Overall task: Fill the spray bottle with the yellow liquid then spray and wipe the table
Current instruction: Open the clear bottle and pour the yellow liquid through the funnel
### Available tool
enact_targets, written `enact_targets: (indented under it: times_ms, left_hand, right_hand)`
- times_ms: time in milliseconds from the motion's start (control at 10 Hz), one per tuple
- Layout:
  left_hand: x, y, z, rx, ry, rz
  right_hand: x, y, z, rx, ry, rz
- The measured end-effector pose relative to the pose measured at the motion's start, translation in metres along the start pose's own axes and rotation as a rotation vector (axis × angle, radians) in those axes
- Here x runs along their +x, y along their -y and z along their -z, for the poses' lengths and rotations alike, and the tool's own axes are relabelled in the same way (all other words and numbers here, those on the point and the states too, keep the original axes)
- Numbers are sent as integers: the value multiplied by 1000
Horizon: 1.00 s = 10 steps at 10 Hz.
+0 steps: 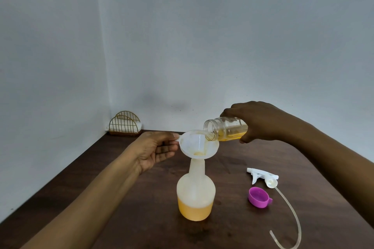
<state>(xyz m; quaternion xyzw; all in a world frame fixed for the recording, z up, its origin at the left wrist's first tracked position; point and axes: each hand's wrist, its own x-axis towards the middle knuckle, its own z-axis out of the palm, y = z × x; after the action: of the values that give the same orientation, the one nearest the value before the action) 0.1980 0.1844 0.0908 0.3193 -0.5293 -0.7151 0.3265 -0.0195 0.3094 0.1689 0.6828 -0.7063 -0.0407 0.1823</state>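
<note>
Right hand (261, 123) grips jar (224, 127) tipped over funnel (192, 145), left hand (157, 149) pinches its tab. If I tilt too quick, yellow liq. (232, 137) could overshoot rim onto worktop (313, 198).

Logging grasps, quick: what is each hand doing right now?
Left hand: pinches the tab of the white plastic funnel.
Right hand: grips the tilted clear plastic bottle of yellow liquid.

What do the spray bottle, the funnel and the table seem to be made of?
The spray bottle: probably translucent, matte plastic; the yellow liquid shows dimly through its wall. The funnel: likely the same milky white plastic, semi-see-through. The table: dark brown wood or wood-look laminate; faint grain shows, with a soft sheen.
</note>
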Motion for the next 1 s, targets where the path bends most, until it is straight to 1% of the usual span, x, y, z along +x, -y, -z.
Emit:
enact_targets:
  times_ms: [1000]
  left_hand:
    - [2,2,1,-4,4,-5]
  right_hand:
    - [0,1,2,-5,11,-7]
